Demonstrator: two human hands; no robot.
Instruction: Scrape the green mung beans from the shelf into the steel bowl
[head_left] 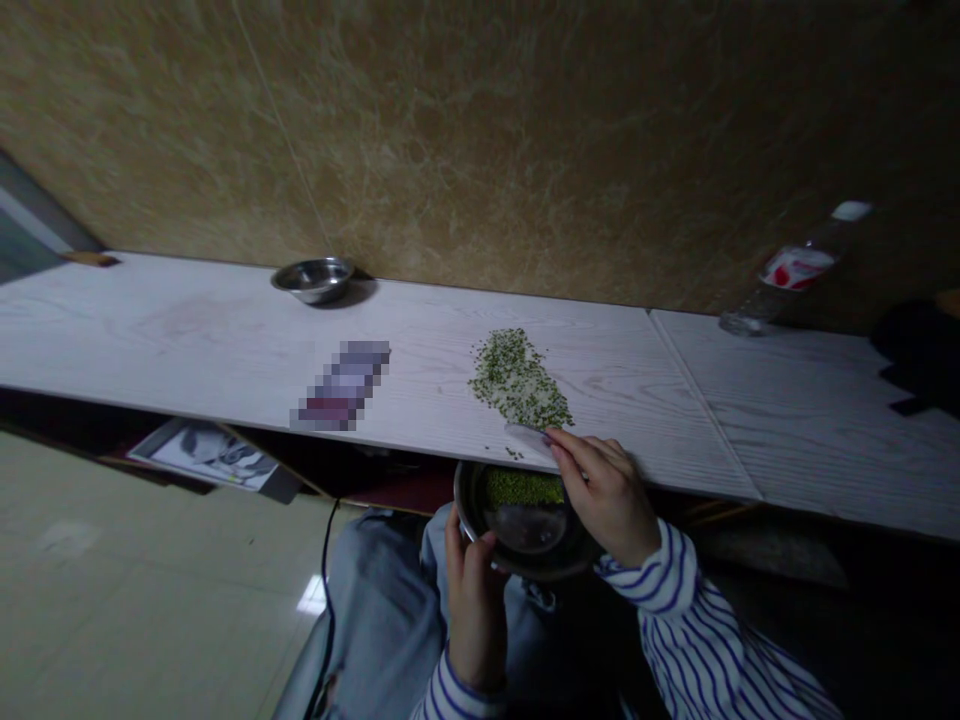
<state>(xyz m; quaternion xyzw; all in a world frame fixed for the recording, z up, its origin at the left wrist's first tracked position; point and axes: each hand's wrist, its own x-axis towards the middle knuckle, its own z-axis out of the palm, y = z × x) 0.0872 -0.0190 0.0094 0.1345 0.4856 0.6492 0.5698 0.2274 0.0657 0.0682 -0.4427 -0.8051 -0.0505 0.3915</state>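
My left hand [474,590] grips the left rim of a metal bowl [541,572], held above my lap just below the tabletop's front edge. Green mung beans [521,488] lie in the far part of this bowl, with bare shiny metal nearer me. Between the closed thumb and fingers of my right hand [613,492] is a thin, pale flat piece [525,438], resting at the table edge; its exact kind is unclear. Just beyond it spreads a pile of mung beans mixed with white rice-like grains [519,380]. A few loose beans sit near the edge.
On the pale wooden tabletop [180,320], a small steel bowl [313,282] stands by the wall. A pixelated flat item [343,385] lies left of the pile. To the right are a clear plastic bottle [796,268] and a dark object [919,350]. A black cable [327,560] hangs below.
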